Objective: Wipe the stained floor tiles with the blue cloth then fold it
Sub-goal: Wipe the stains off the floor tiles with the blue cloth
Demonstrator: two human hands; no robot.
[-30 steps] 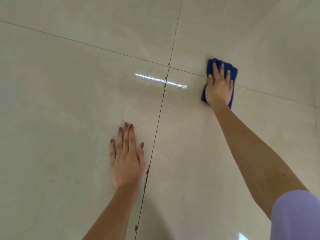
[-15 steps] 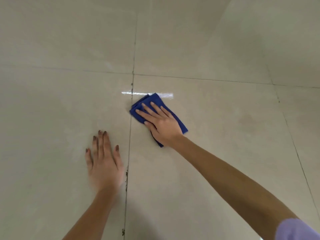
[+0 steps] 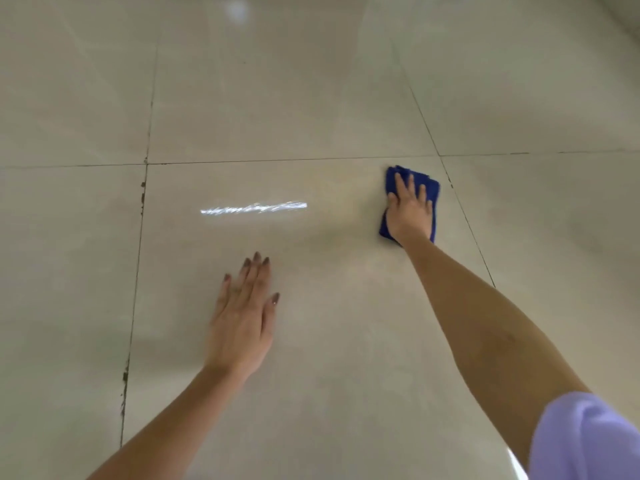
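A folded blue cloth (image 3: 433, 188) lies flat on a beige floor tile (image 3: 311, 341), near that tile's far right corner. My right hand (image 3: 408, 213) presses down on the cloth with fingers straight and spread, covering most of it. My left hand (image 3: 242, 317) rests flat on the same tile, nearer to me and to the left, fingers straight and together, holding nothing. A faint yellowish smear (image 3: 349, 199) shows on the tile just left of the cloth.
Large glossy beige tiles fill the view. Dark grout lines (image 3: 138, 237) run along the left, the far side and the right of the tile, with dirty spots in the left line. A bright light reflection (image 3: 252, 207) streaks across the tile. A lilac sleeve (image 3: 585, 441) shows at bottom right.
My right hand has swept the cloth from the tile's left grout line to its far right corner. My left hand has moved right, off the left grout line, onto the same tile.
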